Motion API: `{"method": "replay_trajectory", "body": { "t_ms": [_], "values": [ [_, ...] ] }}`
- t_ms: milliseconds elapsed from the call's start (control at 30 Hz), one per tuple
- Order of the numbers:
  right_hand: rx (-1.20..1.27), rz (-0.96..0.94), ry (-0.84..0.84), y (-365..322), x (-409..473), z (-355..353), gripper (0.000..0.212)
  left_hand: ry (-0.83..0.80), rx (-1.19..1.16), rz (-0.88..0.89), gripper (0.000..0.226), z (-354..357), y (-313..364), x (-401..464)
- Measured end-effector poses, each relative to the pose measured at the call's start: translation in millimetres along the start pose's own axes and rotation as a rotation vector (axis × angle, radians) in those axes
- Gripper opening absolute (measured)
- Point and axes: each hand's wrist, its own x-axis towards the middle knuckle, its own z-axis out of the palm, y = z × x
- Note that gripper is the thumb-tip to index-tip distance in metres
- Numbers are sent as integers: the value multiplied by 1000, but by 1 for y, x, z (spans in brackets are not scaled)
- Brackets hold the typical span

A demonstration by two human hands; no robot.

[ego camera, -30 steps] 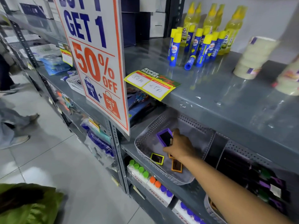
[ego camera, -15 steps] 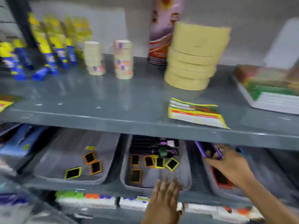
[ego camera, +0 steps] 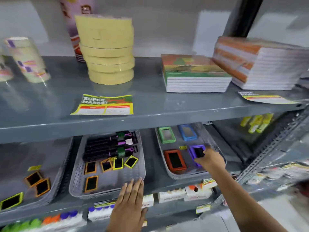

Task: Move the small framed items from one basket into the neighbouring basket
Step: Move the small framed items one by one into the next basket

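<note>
Three grey perforated baskets stand side by side on the lower shelf. The left basket (ego camera: 55, 178) holds three small framed items (ego camera: 37, 182). In the middle basket (ego camera: 107, 191) lie several small orange- and yellow-framed items (ego camera: 91, 183) in front of black packs. The right basket (ego camera: 172, 175) holds larger frames: orange (ego camera: 174, 160), green, blue. My right hand (ego camera: 211, 159) reaches into the right basket and grips a purple framed item (ego camera: 197, 152). Flat on the front rim of the middle basket rests my left hand (ego camera: 129, 205), fingers together, holding nothing.
The upper grey shelf (ego camera: 150, 104) overhangs the baskets; it carries a stack of tape rolls (ego camera: 108, 52), notebook piles (ego camera: 194, 74) and price cards. Below the baskets are boxes of coloured-cap items (ego camera: 66, 216). A perforated steel upright (ego camera: 267, 148) stands at right.
The view swung right along the shelving. My right hand carried the purple framed item from the left basket to the right basket. My left hand came up onto the middle basket's rim.
</note>
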Motion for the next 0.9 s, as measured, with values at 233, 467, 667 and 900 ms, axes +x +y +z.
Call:
{"method": "replay_trajectory", "body": {
  "t_ms": [233, 467, 667, 900],
  "values": [
    [-49, -22, -44, -3, 10, 6, 61, 11, 15, 39, 92, 7, -1, -1],
    [-77, -3, -101, -3, 15, 9, 73, 110, 42, 43, 71, 12, -16, -6],
    [-11, -326, 106, -64, -25, 12, 57, 247, 29, -64, 73, 2, -67, -30],
    [156, -833, -25, -213, -128, 66, 34, 260, 45, -341, 81, -8, -155, -76]
  ]
}}
